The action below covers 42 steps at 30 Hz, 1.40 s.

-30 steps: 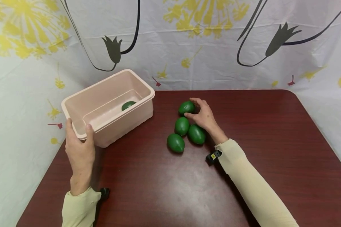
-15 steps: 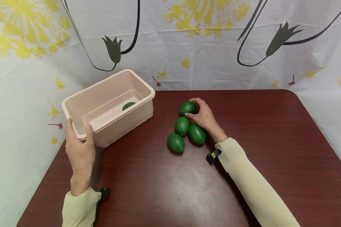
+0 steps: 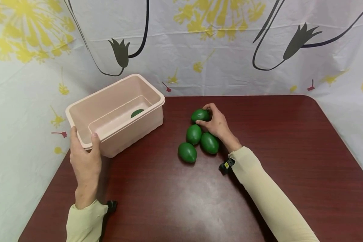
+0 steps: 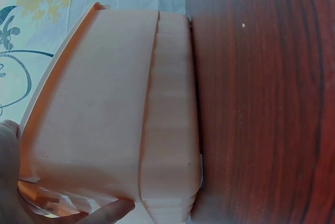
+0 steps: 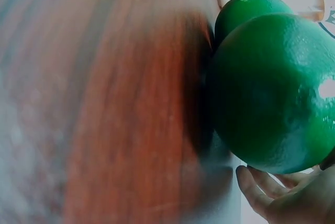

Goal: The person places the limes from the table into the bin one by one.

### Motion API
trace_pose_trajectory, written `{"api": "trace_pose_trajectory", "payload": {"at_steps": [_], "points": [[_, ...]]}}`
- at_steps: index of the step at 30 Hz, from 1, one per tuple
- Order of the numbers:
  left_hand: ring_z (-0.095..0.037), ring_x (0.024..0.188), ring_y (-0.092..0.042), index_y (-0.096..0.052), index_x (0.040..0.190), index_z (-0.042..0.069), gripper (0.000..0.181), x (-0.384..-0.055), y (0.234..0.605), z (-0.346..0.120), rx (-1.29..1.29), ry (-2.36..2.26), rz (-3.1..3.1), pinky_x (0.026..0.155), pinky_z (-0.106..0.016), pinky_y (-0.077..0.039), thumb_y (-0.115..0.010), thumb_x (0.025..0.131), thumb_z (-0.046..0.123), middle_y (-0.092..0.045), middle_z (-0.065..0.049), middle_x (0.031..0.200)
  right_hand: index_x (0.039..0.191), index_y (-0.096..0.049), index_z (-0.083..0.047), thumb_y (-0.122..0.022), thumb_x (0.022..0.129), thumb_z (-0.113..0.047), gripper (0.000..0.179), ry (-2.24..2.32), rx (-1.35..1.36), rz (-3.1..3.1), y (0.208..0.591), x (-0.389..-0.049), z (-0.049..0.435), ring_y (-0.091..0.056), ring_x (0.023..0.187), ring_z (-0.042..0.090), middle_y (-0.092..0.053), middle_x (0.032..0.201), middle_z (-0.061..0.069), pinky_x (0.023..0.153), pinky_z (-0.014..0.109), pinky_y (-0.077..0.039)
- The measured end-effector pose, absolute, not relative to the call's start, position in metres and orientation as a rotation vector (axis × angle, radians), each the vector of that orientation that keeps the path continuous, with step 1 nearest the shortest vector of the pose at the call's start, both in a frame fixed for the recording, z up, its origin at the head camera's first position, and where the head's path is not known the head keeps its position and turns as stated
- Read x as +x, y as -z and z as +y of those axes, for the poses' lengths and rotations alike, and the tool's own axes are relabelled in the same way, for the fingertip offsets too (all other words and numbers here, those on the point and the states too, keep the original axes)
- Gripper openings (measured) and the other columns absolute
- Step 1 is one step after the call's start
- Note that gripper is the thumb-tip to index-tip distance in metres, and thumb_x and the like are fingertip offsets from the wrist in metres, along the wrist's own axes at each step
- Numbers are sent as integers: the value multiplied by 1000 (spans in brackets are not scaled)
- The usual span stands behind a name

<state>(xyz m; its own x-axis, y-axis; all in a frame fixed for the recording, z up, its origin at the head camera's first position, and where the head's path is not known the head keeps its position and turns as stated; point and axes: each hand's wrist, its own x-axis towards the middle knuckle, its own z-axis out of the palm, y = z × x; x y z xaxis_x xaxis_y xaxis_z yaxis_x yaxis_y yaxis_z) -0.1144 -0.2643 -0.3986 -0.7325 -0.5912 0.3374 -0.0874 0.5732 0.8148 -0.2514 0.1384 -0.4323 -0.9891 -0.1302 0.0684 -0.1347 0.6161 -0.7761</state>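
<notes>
In the head view my left hand (image 3: 85, 164) grips the near-left corner of a pale pink plastic bin (image 3: 139, 124), thumb on the rim; in the left wrist view the bin's side wall (image 4: 99, 98) fills the middle. One green lime (image 3: 137, 113) lies inside, partly hidden by the near wall. My right hand (image 3: 217, 125) holds the rearmost lime (image 3: 199, 115) on the table between thumb and fingers. Just in front are a middle lime (image 3: 194, 134), a right lime (image 3: 210, 143) and a near lime (image 3: 187, 152). A large lime (image 5: 272, 93) hides much of the right wrist view.
The dark red wooden table (image 3: 169, 201) has a rounded far-right corner. A white patterned sheet (image 3: 230, 74) hangs right behind it and along the left side. The bin stands at the table's far-left edge, tilted across it.
The rearmost lime has shifted slightly to the right within my right hand's fingers. My left hand and the bin stay in place.
</notes>
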Motion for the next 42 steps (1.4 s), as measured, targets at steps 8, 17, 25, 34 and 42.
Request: {"api": "trace_pose_trajectory", "payload": {"at_steps": [8,17,25,34,42], "points": [[-28,148,-47,-35,163,30,74,-113,399,-264,544,1100,-2211,121,-53,-35,-58,96,50,-44,-1,165,148,-51,-13,-80,92,-27,64,-1311,259,-2835,434,-250,138,-56,127,38,-53,143,18,106,55,-48],[-26,148,-46,-35,163,32,74,-112,398,-265,552,1112,-2209,122,-51,-35,-58,96,50,-43,2,166,146,-52,-13,-80,92,-28,63,-1303,246,-2840,434,-249,138,-57,124,37,-54,141,18,105,54,-49],[-29,148,-47,-35,163,31,73,-111,399,-265,542,1116,-2208,121,-52,-35,-58,96,49,-44,0,165,146,-53,-13,-81,91,-29,64,-1330,223,-2812,432,-247,138,-59,123,36,-57,139,17,103,53,-50],[-30,147,-47,-35,163,31,74,-112,398,-265,534,1119,-2206,121,-53,-35,-58,96,50,-44,-2,165,147,-54,-13,-81,91,-30,65,-1384,254,-2733,421,-245,133,-62,120,34,-57,141,14,100,50,-53],[-28,148,-47,-34,163,32,74,-113,399,-264,550,1118,-2207,122,-52,-35,-58,96,50,-44,0,166,147,-54,-12,-82,90,-31,66,-1414,263,-2691,412,-242,127,-63,119,35,-57,143,14,100,49,-53]]}}
